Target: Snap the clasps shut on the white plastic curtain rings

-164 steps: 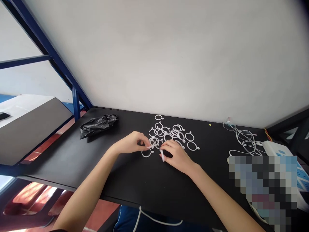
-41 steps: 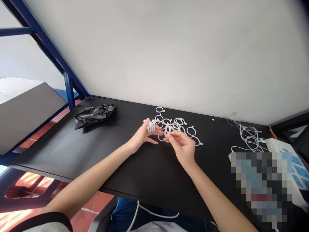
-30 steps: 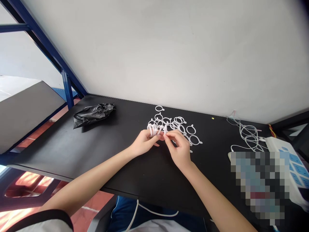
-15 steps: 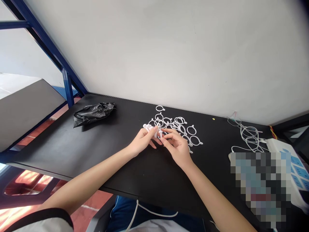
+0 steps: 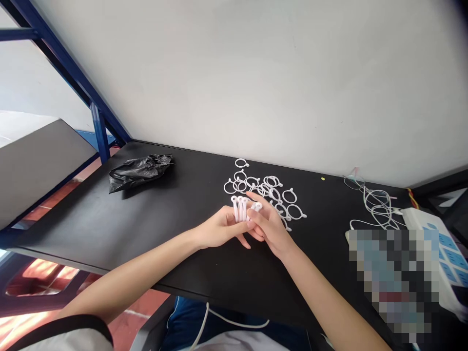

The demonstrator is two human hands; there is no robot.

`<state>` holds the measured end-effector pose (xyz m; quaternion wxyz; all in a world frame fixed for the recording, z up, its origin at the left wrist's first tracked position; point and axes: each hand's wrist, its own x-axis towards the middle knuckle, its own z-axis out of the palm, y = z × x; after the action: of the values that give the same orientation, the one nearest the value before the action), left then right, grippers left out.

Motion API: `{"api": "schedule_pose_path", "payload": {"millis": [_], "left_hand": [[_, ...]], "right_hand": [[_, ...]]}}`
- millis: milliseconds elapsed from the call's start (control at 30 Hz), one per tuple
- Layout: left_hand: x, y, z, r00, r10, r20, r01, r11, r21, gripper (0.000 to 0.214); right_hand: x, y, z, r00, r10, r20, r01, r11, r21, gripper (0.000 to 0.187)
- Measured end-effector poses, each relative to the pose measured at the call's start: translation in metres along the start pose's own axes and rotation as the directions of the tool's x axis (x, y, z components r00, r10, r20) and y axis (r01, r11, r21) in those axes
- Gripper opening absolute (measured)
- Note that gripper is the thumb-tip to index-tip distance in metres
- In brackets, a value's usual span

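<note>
My left hand [image 5: 219, 229] is closed on a small bundle of white plastic rings [image 5: 239, 209], held side by side and standing up between its fingers. My right hand [image 5: 268, 224] presses against it from the right, its fingers pinching one more white ring [image 5: 257, 206] at the bundle's edge. Both hands hover just above the black table [image 5: 146, 229]. Behind them lies a loose pile of several white rings with small tabs [image 5: 266, 192], spread flat on the table.
A crumpled black plastic bag [image 5: 139, 170] lies at the table's left rear. White cables [image 5: 376, 207] and a white-and-blue power strip [image 5: 435, 243] sit at the right. A blue metal frame [image 5: 97, 131] rises at the left, a white wall behind.
Both hands have drawn back toward me from the pile. The rings in my left hand now stand upright in a tidy row, with my right hand closed in against them.
</note>
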<state>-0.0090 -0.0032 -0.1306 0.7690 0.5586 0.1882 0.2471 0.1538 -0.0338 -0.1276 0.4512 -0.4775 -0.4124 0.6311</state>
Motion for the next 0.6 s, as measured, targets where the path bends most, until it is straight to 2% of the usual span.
{"api": "schedule_pose_path", "payload": {"millis": [67,133,333,400,533,600], "left_hand": [[0.0,-0.003,0.003,0.999,0.032,0.018,-0.032,0.999,0.018,0.03],[0.0,-0.005,0.004,0.999,0.048,0.021,-0.049,0.998,0.039,0.031],[-0.001,-0.006,0.004,0.999,0.014,0.046,-0.015,0.999,0.033,0.038],[-0.002,-0.004,0.003,0.996,-0.031,0.08,0.033,0.999,-0.023,0.039],[-0.002,-0.002,0.001,0.982,-0.105,0.159,0.123,0.987,-0.107,0.036],[-0.002,0.0,-0.001,0.973,-0.135,0.188,0.158,0.98,-0.116,0.036]], "right_hand": [[-0.001,-0.001,0.001,0.983,0.102,0.151,-0.111,0.993,0.049,0.048],[-0.002,-0.003,0.002,0.969,0.122,0.217,-0.136,0.989,0.051,0.043],[-0.002,-0.01,0.0,0.981,0.041,0.189,-0.037,0.999,-0.021,0.038],[-0.002,-0.012,-0.003,0.975,0.003,0.221,0.017,0.996,-0.087,0.034],[-0.004,-0.013,-0.007,0.944,-0.018,0.329,0.083,0.98,-0.183,0.041],[-0.005,-0.013,-0.007,0.941,-0.021,0.339,0.102,0.97,-0.222,0.044]]}}
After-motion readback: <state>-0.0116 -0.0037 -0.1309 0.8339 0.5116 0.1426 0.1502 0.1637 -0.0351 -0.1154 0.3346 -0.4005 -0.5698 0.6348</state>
